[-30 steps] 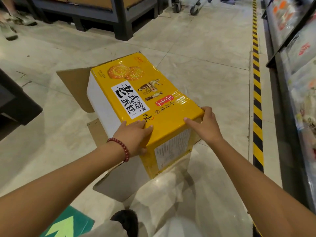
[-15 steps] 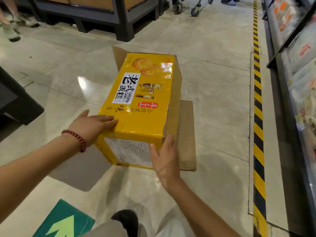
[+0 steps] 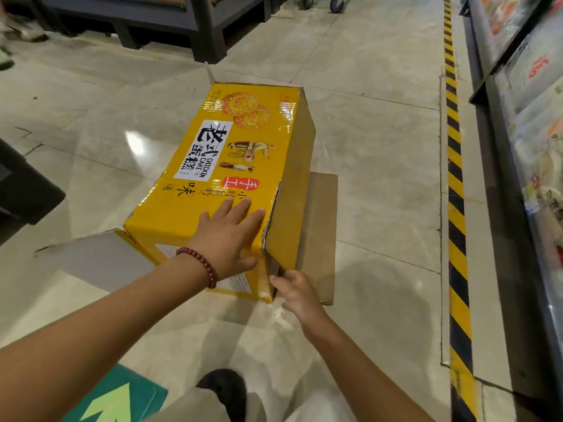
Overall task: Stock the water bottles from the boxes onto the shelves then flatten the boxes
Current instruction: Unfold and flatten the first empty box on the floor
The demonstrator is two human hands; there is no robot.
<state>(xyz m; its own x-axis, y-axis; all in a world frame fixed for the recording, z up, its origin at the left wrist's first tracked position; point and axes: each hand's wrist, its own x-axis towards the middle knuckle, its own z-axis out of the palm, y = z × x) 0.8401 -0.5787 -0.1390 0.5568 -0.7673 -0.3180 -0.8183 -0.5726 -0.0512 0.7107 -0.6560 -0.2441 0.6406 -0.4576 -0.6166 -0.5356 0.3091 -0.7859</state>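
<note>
One yellow cardboard box point(image 3: 231, 166), printed with "CHICKEN CAKE", Chinese characters and two round cakes, lies on its side on the pale tiled floor point(image 3: 380, 141) of a shop aisle. The person's left hand point(image 3: 227, 239), a red bead bracelet point(image 3: 201, 268) on its wrist, presses flat on the box's upper face near the close edge, fingers straight and spread, its grip released. The right hand point(image 3: 297, 292) reaches to the box's near right corner, where the side seam gapes; its fingers are curled at the edge of the card, but whether the grip has caught the card cannot be told. Flaps are splayed on the floor: a grey-white one point(image 3: 94, 263) to the left of the near end, a brown one point(image 3: 320, 236) to the right beneath the side panel. What the box holds cannot be seen. A black-and-yellow hazard stripe point(image 3: 455, 208) runs along the floor on the right, beside display cases point(image 3: 536, 132) of blurred packaged goods. Dark shelving bases point(image 3: 170, 22) stand at the far end. A green floor arrow point(image 3: 115, 400) and a black shoe point(image 3: 225, 391) show at the bottom edge.
</note>
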